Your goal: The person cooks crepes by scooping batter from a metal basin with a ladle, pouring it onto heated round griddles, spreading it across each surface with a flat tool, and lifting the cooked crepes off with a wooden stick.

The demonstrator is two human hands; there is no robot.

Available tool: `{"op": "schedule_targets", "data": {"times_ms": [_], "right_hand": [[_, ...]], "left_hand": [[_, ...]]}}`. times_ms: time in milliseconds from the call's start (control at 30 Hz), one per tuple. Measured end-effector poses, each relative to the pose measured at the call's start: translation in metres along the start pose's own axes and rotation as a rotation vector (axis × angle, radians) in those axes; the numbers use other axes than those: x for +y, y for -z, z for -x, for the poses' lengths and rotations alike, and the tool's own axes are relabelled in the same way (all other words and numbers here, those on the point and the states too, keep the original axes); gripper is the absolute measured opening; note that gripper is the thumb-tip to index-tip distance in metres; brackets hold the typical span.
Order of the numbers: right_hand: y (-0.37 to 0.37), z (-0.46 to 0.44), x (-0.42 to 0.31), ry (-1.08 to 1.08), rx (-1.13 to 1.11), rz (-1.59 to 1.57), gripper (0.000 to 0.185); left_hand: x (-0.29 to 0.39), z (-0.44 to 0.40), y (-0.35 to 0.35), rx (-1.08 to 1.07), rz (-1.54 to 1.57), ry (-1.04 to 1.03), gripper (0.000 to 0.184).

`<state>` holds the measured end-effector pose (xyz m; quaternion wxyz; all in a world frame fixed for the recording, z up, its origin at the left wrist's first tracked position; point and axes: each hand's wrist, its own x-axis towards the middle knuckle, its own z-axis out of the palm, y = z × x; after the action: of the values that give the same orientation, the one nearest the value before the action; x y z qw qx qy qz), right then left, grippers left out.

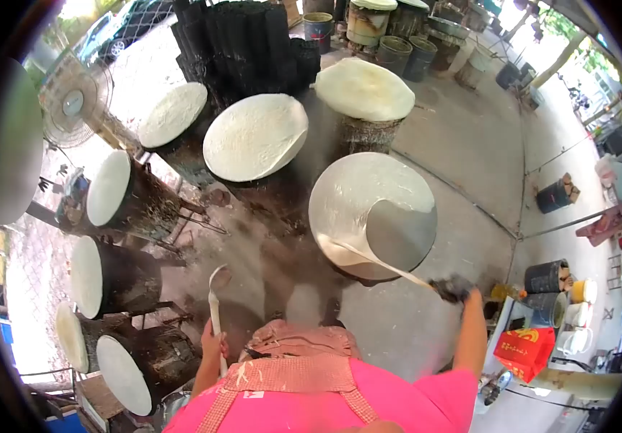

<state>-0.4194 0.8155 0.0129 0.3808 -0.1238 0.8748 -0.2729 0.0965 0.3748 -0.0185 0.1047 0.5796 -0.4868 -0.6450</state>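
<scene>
Pink sleeve, pale stick, white-streaked pan

White coating covers much of the round pan, which sits ahead of the person and slightly to the right; a smooth grey patch with a curved edge takes up its near right part; the pale stick reaches over the near rim, its far end against the coating toward the left side; its near end runs into the right hand, which is dark-covered and blurred, closed on the stick, though how each finger lies I cannot tell. Near the person's waist, the left hand has its fingers curled round the handle of a ladle; the ladle stands nearly upright, bowl uppermost, well apart from the pan; a checked apron lies over the pink shirt between the two arms.

Along the left, dark drums carry round white tops; beyond the pan, more white tops stand, one just left of it and another behind it; black upright cylinders are packed together farther back; a round fan faces the row from the far left; at the right, a red bag sits near some buckets, well apart from the right hand.
</scene>
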Motion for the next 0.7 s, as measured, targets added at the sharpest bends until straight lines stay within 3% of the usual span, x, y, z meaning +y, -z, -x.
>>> {"op": "schedule_targets", "data": {"times_ms": [100, 200, 300, 400, 467, 633, 700], "right_hand": [[-0.053, 0.126, 0.042, -0.167, 0.407, -0.132, 0.036], [-0.178, 0.182, 0.044, -0.203, 0.807, -0.123, 0.037], [-0.319, 0.128, -0.015, -0.107, 0.937, 0.052, 0.039], [-0.416, 0.040, -0.087, 0.040, 0.951, 0.347, 0.041], [-0.424, 0.033, -0.106, 0.046, 0.935, 0.422, 0.042], [-0.361, 0.102, -0.090, -0.223, 0.802, 0.321, 0.031], [-0.363, 0.094, -0.107, -0.075, 0.868, 0.015, 0.030]], "left_hand": [[-0.001, -0.030, 0.027, -0.141, 0.030, 0.002, 0.062], [0.013, -0.058, 0.048, -0.227, -0.039, 0.067, 0.062], [0.018, -0.066, 0.071, -0.288, -0.124, 0.036, 0.062], [0.026, -0.057, 0.085, -0.315, 0.005, 0.053, 0.064], [0.033, -0.040, 0.097, -0.329, 0.017, 0.035, 0.063], [0.029, -0.019, 0.126, -0.374, 0.051, 0.055, 0.062], [0.017, -0.027, 0.133, -0.369, 0.134, 0.127, 0.057]]}}
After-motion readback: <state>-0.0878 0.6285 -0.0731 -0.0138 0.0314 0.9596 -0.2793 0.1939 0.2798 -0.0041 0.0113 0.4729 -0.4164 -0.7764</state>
